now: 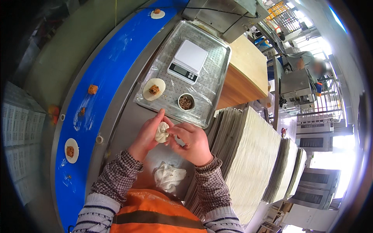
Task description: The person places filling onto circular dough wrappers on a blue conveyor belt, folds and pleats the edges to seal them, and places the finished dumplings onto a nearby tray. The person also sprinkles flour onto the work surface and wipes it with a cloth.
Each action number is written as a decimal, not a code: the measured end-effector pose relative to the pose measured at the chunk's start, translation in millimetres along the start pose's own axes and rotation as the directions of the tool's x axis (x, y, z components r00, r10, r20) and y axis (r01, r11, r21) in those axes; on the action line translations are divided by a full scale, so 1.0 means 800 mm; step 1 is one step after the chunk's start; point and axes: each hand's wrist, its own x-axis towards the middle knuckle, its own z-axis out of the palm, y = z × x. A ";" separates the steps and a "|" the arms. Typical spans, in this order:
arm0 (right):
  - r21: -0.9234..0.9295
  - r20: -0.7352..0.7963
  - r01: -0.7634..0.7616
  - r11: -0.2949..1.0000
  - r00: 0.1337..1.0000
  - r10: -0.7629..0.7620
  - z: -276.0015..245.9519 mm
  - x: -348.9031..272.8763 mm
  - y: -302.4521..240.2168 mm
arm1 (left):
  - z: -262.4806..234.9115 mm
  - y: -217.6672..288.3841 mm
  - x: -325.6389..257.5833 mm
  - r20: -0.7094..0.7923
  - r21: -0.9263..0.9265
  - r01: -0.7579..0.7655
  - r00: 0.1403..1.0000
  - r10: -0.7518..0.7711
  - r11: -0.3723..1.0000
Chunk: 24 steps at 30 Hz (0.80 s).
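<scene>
A white dough bun (161,133) with a gathered, pleated top rests in my left hand (147,133), whose fingers curl round it. My right hand (191,142) pinches the bun's edge between thumb and fingertips. Just beyond my hands, on a metal tray (213,93) lined with clear plastic, lies a round dough wrapper (148,94) with orange-brown filling on it. Beside it stands a small round cup (186,101) of dark crumbly filling. A white digital scale (189,60) sits farther back on the tray.
A blue conveyor belt (112,58) curves along the left, carrying filled wrappers (71,150) and a loose lump of filling (93,89). A crumpled white cloth (169,176) lies close to my body. Stacked pale boards (248,155) and a wooden block (248,62) stand at right. A person (311,64) is far off.
</scene>
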 end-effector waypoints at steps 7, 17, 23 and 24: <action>-0.127 -0.110 0.144 0.981 0.981 -0.158 0.012 -0.028 -0.040 | 0.018 0.004 -0.048 0.040 0.102 -0.084 0.996 0.080 0.991; -0.093 -0.153 -0.261 0.961 0.957 0.245 -0.005 -0.097 -0.115 | 0.095 -0.027 -0.081 0.192 0.053 -0.113 0.976 0.101 0.992; 0.237 -0.255 -0.357 0.904 0.874 0.413 -0.092 -0.151 -0.061 | 0.122 -0.055 -0.058 0.269 -0.024 0.008 0.963 -0.001 1.000; 0.492 -0.301 -0.304 0.816 0.820 0.487 -0.104 -0.162 -0.028 | 0.124 -0.062 -0.053 0.288 -0.027 0.052 0.957 -0.042 0.998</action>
